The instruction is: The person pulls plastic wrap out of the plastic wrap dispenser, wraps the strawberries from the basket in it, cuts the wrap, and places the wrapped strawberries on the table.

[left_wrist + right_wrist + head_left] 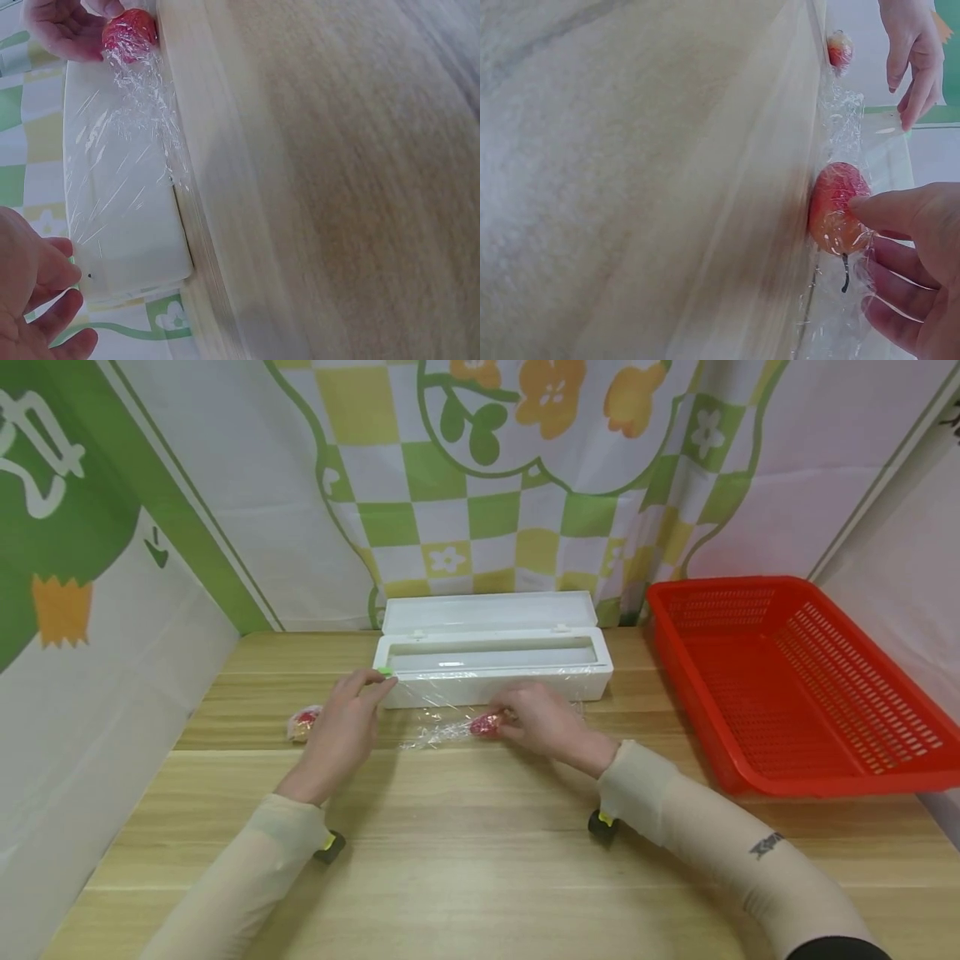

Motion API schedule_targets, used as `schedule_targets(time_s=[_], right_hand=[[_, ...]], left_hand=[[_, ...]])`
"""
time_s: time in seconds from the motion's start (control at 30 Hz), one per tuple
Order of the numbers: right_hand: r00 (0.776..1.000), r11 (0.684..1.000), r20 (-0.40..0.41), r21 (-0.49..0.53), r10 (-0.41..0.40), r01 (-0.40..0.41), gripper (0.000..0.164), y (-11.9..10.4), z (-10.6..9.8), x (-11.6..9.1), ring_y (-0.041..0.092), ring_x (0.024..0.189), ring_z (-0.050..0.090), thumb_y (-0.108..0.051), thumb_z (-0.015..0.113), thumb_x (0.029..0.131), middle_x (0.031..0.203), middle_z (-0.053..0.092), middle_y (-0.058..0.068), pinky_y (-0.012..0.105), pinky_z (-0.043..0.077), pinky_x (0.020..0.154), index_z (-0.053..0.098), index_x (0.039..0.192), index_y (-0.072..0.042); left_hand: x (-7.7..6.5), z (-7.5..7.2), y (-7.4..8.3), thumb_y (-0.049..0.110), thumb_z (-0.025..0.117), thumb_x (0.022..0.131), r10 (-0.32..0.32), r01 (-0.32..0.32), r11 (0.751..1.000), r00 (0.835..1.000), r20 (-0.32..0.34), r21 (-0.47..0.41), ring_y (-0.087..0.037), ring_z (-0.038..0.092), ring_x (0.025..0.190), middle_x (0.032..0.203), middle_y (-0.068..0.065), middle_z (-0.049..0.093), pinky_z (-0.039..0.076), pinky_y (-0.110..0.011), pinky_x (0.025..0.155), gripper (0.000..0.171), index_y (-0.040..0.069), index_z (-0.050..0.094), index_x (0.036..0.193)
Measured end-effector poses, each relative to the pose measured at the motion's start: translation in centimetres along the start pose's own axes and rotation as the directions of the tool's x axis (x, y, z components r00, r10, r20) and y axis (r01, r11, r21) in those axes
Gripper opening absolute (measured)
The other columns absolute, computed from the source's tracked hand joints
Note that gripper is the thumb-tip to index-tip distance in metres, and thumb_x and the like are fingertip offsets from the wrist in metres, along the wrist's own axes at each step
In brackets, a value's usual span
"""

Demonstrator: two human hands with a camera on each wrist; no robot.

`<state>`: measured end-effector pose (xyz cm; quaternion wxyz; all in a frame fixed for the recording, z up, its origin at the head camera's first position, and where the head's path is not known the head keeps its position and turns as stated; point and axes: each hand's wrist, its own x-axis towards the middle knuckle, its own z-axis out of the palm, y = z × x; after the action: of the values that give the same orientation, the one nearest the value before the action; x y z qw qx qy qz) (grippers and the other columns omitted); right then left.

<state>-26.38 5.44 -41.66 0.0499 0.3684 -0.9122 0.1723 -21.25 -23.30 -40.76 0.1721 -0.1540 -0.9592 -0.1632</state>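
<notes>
A white cling film box point(495, 685) stands lid-up at the back of the table, clear film point(127, 150) running down its front. In the film is a red-and-yellow pear point(840, 210) with a dark stem. My right hand point(543, 722) holds this pear, thumb on its near side and fingers behind it among the film. My left hand point(341, 735) is at the box's left front corner, fingertips touching it beside a green tab point(385, 672). Another film-wrapped red-and-yellow fruit point(303, 724) lies on the table just left of that hand.
A red perforated plastic basket point(720, 735) stands to the right of the box. Behind the table hangs a checked, flowered curtain point(495, 510). The wooden tabletop point(465, 860) stretches in front of both hands.
</notes>
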Motion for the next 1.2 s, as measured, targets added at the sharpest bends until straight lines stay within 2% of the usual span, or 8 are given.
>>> schedule_targets(time_s=[0.17, 0.43, 0.6, 0.8, 0.97, 1.2], right_hand=[[1.000, 1.000, 0.003, 0.000, -0.002, 0.002, 0.019, -0.1, -0.4, 0.0, 0.011, 0.083, 0.064, -0.019, 0.075, 0.079, 0.093, 0.073, -0.004, 0.028, 0.054, 0.075, 0.073, 0.098, -0.017], [0.998, 0.999, -0.027, -0.002, -0.052, 0.052, 0.018, -1.6, -1.7, 1.5, 0.011, 0.089, 0.065, -0.022, 0.067, 0.086, 0.097, 0.073, -0.003, 0.030, 0.053, 0.082, 0.075, 0.101, -0.016], [0.998, 0.998, 0.008, -0.013, -0.057, 0.057, 0.019, -3.1, -2.7, 3.8, 0.008, 0.091, 0.065, -0.023, 0.063, 0.091, 0.103, 0.073, -0.005, 0.028, 0.053, 0.082, 0.073, 0.105, -0.017], [0.999, 0.996, 0.030, 0.078, -0.043, 0.041, 0.018, -4.5, -2.7, 8.1, 0.007, 0.089, 0.065, -0.022, 0.062, 0.092, 0.102, 0.073, -0.005, 0.025, 0.052, 0.083, 0.074, 0.105, -0.017], [0.996, 0.993, 0.045, 0.091, -0.077, 0.072, 0.021, -5.3, -2.3, 10.7, 0.007, 0.098, 0.065, -0.020, 0.060, 0.093, 0.108, 0.072, -0.006, 0.024, 0.050, 0.091, 0.072, 0.111, -0.017], [0.987, 0.992, 0.111, 0.061, -0.115, 0.109, 0.027, -6.9, -2.4, 12.9, 0.011, 0.112, 0.060, -0.016, 0.054, 0.096, 0.118, 0.069, -0.005, 0.026, 0.046, 0.099, 0.070, 0.117, -0.019]], left_hand=[[0.0, 0.0, 0.0, -0.013, 0.046, 0.084, 0.006, -0.006, 1.000, 1.000, -0.001, -0.010, -0.034, 0.048, 0.119, 0.130, -0.014, 0.054, 0.047, -0.048, 0.096, 0.054, 0.005, 0.055, 0.134], [-0.1, -0.1, 0.1, -0.014, 0.046, 0.083, -0.014, 0.014, 1.000, 1.000, 0.013, -0.014, -0.035, 0.047, 0.119, 0.129, -0.016, 0.053, 0.047, -0.050, 0.096, 0.055, 0.004, 0.054, 0.134], [0.1, -0.1, 0.0, -0.015, 0.045, 0.081, -0.002, 0.003, 1.000, 1.000, 0.008, -0.012, -0.035, 0.048, 0.117, 0.126, -0.016, 0.055, 0.046, -0.050, 0.097, 0.056, 0.003, 0.055, 0.133], [-0.1, -0.3, -0.2, -0.017, 0.043, 0.078, 0.006, -0.006, 1.000, 1.000, -0.016, -0.019, -0.034, 0.050, 0.113, 0.121, -0.014, 0.057, 0.047, -0.048, 0.092, 0.059, 0.004, 0.058, 0.131], [-0.1, -0.2, -0.4, -0.018, 0.042, 0.078, 0.028, -0.028, 0.999, 0.999, -0.027, -0.020, -0.034, 0.051, 0.112, 0.120, -0.014, 0.057, 0.047, -0.048, 0.091, 0.059, 0.004, 0.060, 0.129], [0.3, 0.0, -0.7, -0.021, 0.042, 0.075, 0.082, -0.082, 0.997, 0.995, -0.054, -0.002, -0.035, 0.052, 0.109, 0.117, -0.015, 0.058, 0.048, -0.048, 0.090, 0.059, 0.002, 0.062, 0.126]])
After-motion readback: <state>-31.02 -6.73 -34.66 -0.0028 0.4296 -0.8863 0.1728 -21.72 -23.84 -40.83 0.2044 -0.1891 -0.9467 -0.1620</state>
